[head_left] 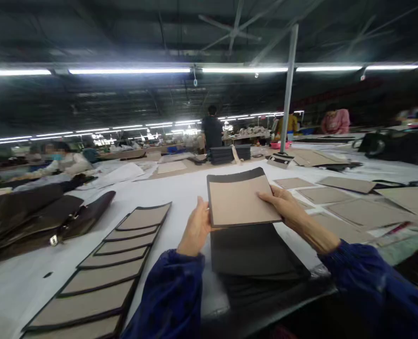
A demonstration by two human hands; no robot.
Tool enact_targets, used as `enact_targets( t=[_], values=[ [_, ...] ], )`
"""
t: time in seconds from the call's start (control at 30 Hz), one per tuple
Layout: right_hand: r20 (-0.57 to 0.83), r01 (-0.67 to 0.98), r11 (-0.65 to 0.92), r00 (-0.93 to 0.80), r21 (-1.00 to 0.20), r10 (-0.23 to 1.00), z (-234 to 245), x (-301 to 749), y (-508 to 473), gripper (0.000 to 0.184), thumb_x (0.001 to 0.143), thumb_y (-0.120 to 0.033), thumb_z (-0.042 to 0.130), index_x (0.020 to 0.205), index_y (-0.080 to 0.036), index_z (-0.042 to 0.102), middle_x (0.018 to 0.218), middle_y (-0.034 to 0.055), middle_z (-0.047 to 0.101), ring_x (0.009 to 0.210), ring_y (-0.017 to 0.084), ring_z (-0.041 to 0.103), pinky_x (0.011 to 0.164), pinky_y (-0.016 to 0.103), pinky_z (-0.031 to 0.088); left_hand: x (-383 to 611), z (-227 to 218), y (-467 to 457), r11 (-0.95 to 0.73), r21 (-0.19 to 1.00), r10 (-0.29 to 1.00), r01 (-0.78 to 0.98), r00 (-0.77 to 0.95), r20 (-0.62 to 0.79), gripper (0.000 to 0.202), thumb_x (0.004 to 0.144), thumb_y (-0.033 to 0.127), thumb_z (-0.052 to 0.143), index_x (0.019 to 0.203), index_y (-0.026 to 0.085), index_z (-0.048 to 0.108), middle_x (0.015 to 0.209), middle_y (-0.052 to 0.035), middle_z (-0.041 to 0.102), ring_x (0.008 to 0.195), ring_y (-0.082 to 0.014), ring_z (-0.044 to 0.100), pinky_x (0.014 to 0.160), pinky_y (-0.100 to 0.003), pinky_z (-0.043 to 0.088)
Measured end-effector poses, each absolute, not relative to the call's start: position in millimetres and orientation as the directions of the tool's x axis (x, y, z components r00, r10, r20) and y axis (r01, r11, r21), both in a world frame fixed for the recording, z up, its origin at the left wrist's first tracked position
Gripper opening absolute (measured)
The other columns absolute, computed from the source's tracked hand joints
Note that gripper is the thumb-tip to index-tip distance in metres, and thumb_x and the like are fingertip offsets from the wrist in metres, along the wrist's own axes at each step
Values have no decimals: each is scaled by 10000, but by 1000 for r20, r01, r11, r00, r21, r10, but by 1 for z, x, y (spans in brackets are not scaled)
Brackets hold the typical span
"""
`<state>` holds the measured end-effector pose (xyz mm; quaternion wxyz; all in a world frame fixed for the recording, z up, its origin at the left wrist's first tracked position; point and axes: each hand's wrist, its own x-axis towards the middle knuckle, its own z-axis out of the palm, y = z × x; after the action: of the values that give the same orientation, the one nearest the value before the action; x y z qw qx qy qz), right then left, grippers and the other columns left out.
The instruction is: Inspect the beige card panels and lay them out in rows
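I hold a flat rectangular panel [239, 200], tan cardboard on top with a dark border, lifted a little above the table. My left hand [196, 225] grips its left edge with the thumb on top. My right hand [282, 205] is closed on its right edge, fingers on the tan face. Both arms wear blue sleeves. Just below the panel lies a stack of dark sheets [254, 252]. To the left, several similar tan panels [113, 268] lie overlapped in a row running toward me.
A white-covered table [159, 188] spreads ahead. Dark bags [35, 216] lie at the left. Loose tan boards [350, 197] cover the right side. A grey pole [288, 89] stands beyond, with a dark stack [230, 153] near it. Other people work at far tables.
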<state>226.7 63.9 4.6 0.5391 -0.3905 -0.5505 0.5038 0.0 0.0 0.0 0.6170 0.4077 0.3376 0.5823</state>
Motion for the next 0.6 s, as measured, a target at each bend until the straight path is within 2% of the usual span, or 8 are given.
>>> enact_targets(
  t=[0.13, 0.27, 0.43, 0.6],
  values=[
    [300, -60, 297, -73, -953, 951, 11, 221, 60, 257, 722, -279, 673, 947, -173, 608, 887, 47, 726, 695, 186, 665, 615, 283, 543, 4, 1, 0, 43, 910, 992, -412, 123, 9, 547, 954, 492, 273, 1248, 103, 521, 1230, -186, 604, 950, -305, 660, 665, -435, 596],
    [371, -56, 368, -54, -928, 927, 11, 218, 60, 268, 706, -305, 683, 931, -180, 607, 943, 55, 724, 712, 196, 667, 639, 302, 548, 7, -5, 1, 80, 893, 986, -444, 168, -5, 484, 938, 460, 383, 1228, 106, 539, 1178, -178, 633, 820, -275, 691, 615, -373, 599],
    [418, -89, 415, -26, -906, 908, 1, 218, 70, 397, 707, -346, 682, 1056, -181, 587, 1028, 78, 708, 852, 246, 675, 692, 337, 551, 13, -13, 2, 9, 837, 990, -547, 125, 71, 324, 886, 299, 560, 1150, 110, 562, 1087, -136, 666, 874, -228, 681, 734, -340, 594],
    [554, 77, 551, 24, -831, 832, -10, 216, 79, 391, 778, -369, 609, 1121, -184, 576, 1106, 87, 680, 1006, 267, 626, 792, 384, 526, 19, -16, 4, -25, 852, 997, -523, 46, 58, 251, 834, 257, 629, 1036, 121, 569, 982, -104, 660, 755, -204, 683, 629, -311, 592]
  ],
)
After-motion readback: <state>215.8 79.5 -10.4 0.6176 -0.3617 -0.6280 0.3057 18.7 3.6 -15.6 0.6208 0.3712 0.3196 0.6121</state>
